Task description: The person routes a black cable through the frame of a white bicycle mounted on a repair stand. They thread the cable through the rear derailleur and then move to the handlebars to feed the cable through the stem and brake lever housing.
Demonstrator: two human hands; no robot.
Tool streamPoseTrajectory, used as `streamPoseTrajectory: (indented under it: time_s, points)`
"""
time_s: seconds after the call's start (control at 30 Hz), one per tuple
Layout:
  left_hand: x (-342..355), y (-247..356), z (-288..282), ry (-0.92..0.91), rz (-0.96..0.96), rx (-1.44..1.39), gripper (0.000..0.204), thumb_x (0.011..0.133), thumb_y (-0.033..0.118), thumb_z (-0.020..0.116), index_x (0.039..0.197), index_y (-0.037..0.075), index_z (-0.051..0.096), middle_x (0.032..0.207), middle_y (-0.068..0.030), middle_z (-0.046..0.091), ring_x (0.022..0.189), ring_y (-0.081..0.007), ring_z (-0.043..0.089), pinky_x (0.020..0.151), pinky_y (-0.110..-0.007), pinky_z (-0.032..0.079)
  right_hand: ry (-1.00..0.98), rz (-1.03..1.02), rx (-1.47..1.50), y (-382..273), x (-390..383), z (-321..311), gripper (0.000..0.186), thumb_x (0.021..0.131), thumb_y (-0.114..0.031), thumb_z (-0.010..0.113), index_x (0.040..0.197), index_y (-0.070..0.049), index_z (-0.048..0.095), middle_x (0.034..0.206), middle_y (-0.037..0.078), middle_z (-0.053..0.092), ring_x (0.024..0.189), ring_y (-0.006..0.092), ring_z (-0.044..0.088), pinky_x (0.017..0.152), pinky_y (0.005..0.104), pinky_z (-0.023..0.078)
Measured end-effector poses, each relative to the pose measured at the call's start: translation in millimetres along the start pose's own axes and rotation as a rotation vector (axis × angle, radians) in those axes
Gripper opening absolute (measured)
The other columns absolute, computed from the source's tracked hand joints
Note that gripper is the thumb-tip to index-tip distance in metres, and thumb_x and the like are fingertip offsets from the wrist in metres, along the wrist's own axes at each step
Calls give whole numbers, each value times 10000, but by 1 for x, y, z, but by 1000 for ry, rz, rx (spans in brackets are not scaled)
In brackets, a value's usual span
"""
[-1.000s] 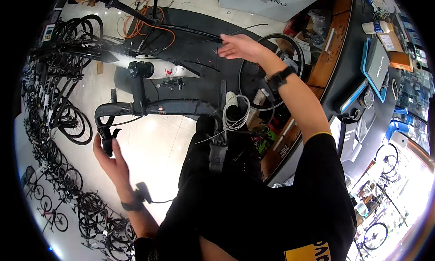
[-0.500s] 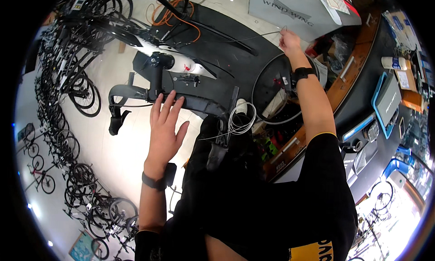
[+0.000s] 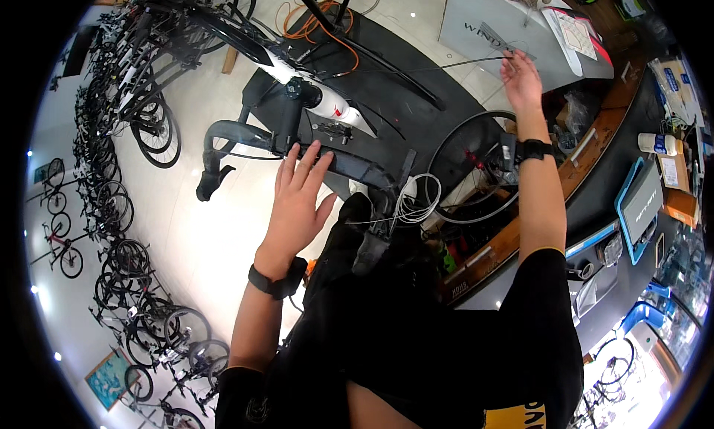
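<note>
A bicycle handlebar (image 3: 357, 165) wrapped in black, with a brake lever at its left end, lies crosswise in front of me. My left hand (image 3: 299, 206) rests on top of it near the black stem (image 3: 291, 116), fingers spread and the thumb apart. Out to the far right, my right hand (image 3: 522, 85) is raised, its fingertips closed on the end of a thin dark cable (image 3: 462, 61). That cable runs leftward toward the white and black bike frame (image 3: 335, 106). A coil of pale cable (image 3: 421, 200) hangs by the handlebar's right end.
A bicycle wheel (image 3: 440, 155) leans by the wooden drawers of the counter (image 3: 554, 177). Beyond stands a grey box (image 3: 476, 36). Orange hose (image 3: 352, 51) and black stand legs (image 3: 401, 87) lie over the dark mat. Many bicycles (image 3: 119, 235) line the left side.
The whole view has shifted, so the scene sits farther right. My right hand has moved slightly outward with the cable end. My left hand stays on the handlebar.
</note>
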State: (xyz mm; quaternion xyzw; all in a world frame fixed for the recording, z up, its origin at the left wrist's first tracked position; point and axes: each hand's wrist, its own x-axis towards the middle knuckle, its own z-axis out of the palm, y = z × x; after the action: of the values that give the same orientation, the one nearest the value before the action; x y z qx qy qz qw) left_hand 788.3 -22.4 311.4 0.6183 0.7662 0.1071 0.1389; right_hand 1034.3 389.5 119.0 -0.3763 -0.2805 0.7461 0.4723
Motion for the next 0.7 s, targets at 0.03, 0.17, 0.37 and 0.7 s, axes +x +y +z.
streamPoseTrajectory:
  time_s: [0.03, 0.17, 0.37, 0.7]
  points:
    - [1, -1, 1, 4, 6, 0, 623, 792, 96, 686, 1368, 90, 449, 1474, -123, 363, 1356, -423, 292, 1106, -505, 276, 3, -25, -12, -12, -2, 1, 235, 931, -68, 566, 1157, -32, 511, 1063, 132, 632, 889, 221, 620, 735, 323, 530]
    - [2, 2, 3, 3, 2, 5, 610, 809, 99, 680, 1369, 69, 442, 1482, -134, 361, 1378, -422, 268, 1098, -483, 300, 203, -183, -447, -32, -23, 21, 183, 936, -106, 583, 1094, -13, 584, 931, 73, 631, 687, 144, 597, 604, 265, 507]
    - [5, 7, 4, -12, -28, 12, 607, 802, 78, 682, 1361, 58, 445, 1474, -142, 368, 1381, -426, 268, 1091, -474, 316, -409, 110, -390, -1, -74, 67, 187, 984, -142, 497, 1089, -18, 589, 848, 62, 656, 568, 82, 518, 537, 234, 459]
    - [11, 11, 4, -49, -67, 28, 597, 793, 72, 690, 1338, 43, 447, 1462, -159, 373, 1377, -441, 262, 1089, -481, 314, -858, 442, -582, 151, -57, 91, 264, 797, -67, 549, 1024, -63, 683, 1145, 44, 621, 942, 118, 578, 836, 260, 455]
